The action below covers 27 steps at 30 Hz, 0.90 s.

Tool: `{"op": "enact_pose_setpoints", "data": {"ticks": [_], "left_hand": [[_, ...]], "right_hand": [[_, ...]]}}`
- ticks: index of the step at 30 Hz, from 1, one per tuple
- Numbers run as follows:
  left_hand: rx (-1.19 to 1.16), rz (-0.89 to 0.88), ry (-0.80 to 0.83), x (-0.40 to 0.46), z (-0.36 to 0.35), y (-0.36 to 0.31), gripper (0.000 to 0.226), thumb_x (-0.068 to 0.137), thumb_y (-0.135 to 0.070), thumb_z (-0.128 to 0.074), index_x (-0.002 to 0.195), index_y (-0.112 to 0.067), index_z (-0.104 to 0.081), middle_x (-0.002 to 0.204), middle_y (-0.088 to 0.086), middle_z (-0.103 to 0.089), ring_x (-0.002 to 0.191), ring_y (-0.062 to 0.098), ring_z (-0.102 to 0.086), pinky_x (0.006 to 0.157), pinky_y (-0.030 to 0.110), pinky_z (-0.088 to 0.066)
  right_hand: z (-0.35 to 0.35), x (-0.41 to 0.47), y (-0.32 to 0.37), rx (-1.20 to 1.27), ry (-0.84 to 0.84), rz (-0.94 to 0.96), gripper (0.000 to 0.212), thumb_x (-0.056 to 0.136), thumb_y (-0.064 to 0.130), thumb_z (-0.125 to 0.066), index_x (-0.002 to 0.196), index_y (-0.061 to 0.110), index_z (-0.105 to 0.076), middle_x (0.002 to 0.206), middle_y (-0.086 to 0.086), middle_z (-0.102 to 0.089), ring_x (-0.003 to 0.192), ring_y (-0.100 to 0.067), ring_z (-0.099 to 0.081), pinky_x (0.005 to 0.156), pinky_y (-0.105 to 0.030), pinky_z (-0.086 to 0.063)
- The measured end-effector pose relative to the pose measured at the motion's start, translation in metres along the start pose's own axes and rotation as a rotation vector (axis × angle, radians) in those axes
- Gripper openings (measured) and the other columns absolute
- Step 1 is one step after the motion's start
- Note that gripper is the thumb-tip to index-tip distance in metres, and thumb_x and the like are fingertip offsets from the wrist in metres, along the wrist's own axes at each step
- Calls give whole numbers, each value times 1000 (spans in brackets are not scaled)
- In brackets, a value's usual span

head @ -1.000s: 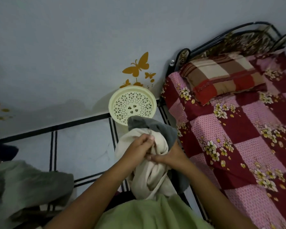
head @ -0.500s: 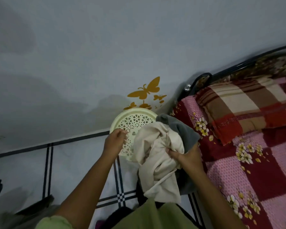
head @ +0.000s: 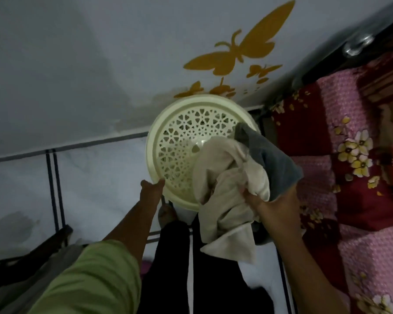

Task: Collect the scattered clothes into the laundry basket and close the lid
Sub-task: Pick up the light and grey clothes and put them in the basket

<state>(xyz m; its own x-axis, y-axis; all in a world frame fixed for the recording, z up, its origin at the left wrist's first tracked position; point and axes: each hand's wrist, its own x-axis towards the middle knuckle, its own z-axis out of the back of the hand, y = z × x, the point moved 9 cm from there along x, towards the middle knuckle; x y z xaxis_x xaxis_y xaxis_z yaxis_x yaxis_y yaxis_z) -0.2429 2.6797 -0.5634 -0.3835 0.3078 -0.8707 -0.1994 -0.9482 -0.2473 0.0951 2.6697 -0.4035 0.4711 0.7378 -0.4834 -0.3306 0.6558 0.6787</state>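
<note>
The left hand (head: 152, 189) is stretched forward from a light green sleeve (head: 93, 277). Its forearm is bare, and it rises from the lower left toward the middle. The thumb and the fingers are spread a little, with the fingertips (head: 161, 181) at the near edge of the cream round plastic lid (head: 179, 141); no closed grip shows there. The right hand (head: 262, 200) comes in from the lower right on a bare forearm. Its fingers are curled tightly into a bundle of cream and grey cloth (head: 232, 177), lifted in front of the body.
</note>
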Motion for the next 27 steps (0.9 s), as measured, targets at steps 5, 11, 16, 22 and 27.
{"op": "enact_pose_setpoints", "data": {"ticks": [5, 11, 16, 22, 27], "left_hand": [[77, -48, -35, 47, -8, -2, 41, 87, -24, -59, 119, 1, -55, 117, 23, -62, 105, 38, -62, 89, 43, -53], [381, -90, -92, 58, 9, 1, 18, 82, -5, -61, 98, 3, -58, 104, 17, -66, 95, 31, -65, 57, 25, -42], [198, -83, -45, 45, 9, 1, 33, 91, -18, -51, 118, 1, -45, 110, 19, -64, 97, 34, -64, 72, 34, -49], [239, -99, 3, 57, 5, 0, 30, 87, -14, -56, 111, 3, -53, 109, 23, -65, 94, 35, -65, 66, 32, -49], [230, -187, -11, 53, 0, -4, 32, 85, -8, -55, 114, 3, -47, 110, 25, -60, 100, 38, -60, 70, 34, -45]], "right_hand": [[-25, 6, -9, 12, 3, 15, 82, 65, 24, -88, 135, 21, -45, 129, 8, -57, 117, -9, -55, 99, -28, -46], [-24, -4, 6, 12, -38, 48, 93, 63, 25, -89, 142, 24, -40, 138, 8, -54, 125, -7, -52, 106, -33, -43], [-17, -9, 31, 2, -40, 81, 95, 61, 22, -90, 141, 24, -39, 135, 14, -51, 118, 3, -53, 97, -10, -40], [-34, -2, 45, -56, -48, 99, 105, 57, 39, -90, 145, 20, -36, 143, 4, -49, 129, -8, -48, 110, -30, -40], [-53, 1, 44, -103, -50, 96, 107, 55, 44, -88, 144, 20, -34, 142, 3, -48, 122, -2, -47, 93, -9, -34]]}}
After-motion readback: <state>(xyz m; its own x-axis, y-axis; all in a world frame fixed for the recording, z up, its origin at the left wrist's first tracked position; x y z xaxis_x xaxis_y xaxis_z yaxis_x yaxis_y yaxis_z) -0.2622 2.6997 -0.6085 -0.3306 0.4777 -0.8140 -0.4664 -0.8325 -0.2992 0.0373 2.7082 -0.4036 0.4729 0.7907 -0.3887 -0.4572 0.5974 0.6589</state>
